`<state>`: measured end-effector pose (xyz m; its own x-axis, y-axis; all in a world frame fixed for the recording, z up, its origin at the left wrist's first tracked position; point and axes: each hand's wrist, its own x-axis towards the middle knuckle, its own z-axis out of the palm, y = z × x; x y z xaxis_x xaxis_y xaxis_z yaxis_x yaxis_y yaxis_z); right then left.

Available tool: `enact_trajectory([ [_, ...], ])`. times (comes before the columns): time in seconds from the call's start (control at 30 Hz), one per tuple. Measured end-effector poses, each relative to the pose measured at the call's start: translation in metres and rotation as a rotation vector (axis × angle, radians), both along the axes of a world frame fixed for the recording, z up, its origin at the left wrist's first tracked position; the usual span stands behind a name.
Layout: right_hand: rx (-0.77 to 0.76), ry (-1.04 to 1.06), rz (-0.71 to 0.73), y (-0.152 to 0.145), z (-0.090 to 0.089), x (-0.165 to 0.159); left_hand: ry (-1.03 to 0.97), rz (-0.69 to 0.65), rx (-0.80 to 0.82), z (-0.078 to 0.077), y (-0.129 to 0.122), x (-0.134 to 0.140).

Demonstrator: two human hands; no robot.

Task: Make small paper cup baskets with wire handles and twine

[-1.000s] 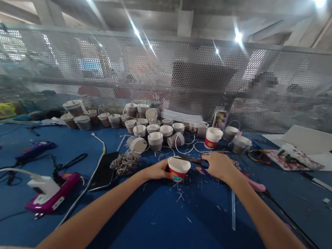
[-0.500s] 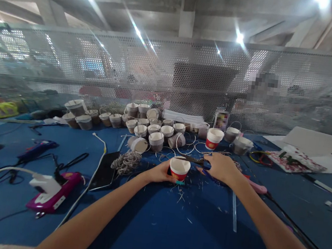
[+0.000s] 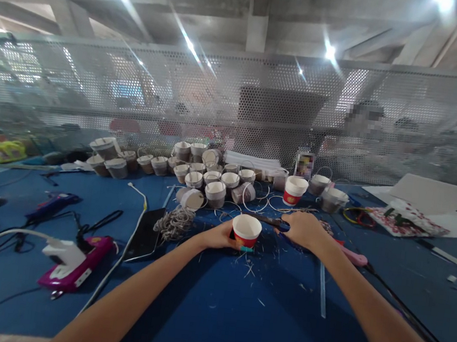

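A red-and-white paper cup (image 3: 247, 230) stands upright with its mouth up, in the middle of the blue table. My left hand (image 3: 219, 235) is wrapped round its left side, and the far fingers are hidden by the cup. In my right hand (image 3: 303, 228) is a pair of scissors (image 3: 269, 220) with dark blades and blue handles. The blades point left, toward the cup's far rim; whether they touch it I cannot tell. Fine pale offcuts lie on the table around the cup. Beyond my right hand stands a stack of similar paper cups (image 3: 294, 190).
Several grey cord-wrapped cups (image 3: 214, 194) with handles crowd the back. A bundle of grey cord (image 3: 175, 223) and a black phone (image 3: 147, 236) lie left, near a purple power strip (image 3: 76, 269). A pink-handled tool (image 3: 353, 257) and a clear glue stick (image 3: 322, 293) lie right.
The scissors have shifted slightly right, and their blades no longer lie over the cup's mouth. My right fingers have closed further around the handles. The cup has barely moved.
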<state>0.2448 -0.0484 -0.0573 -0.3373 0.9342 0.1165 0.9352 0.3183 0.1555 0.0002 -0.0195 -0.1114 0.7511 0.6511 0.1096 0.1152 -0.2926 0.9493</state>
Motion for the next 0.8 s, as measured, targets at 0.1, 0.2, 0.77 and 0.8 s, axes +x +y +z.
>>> enact_trajectory([
  [0.1, 0.013, 0.014, -0.030, -0.001, 0.001, -0.001, 0.008, 0.055, 0.076, 0.000, -0.001, -0.002],
  [0.2, 0.052, 0.070, -0.047, -0.003, 0.002, 0.001, -0.015, 0.158, 0.162, -0.001, -0.003, -0.003],
  [0.77, 0.012, 0.057, -0.008, 0.000, 0.001, 0.004, -0.104, 0.087, -0.040, -0.010, 0.007, -0.004],
  [0.8, 0.012, 0.063, -0.003, 0.000, 0.002, 0.004, -0.103, 0.088, -0.044, -0.009, 0.007, -0.003],
])
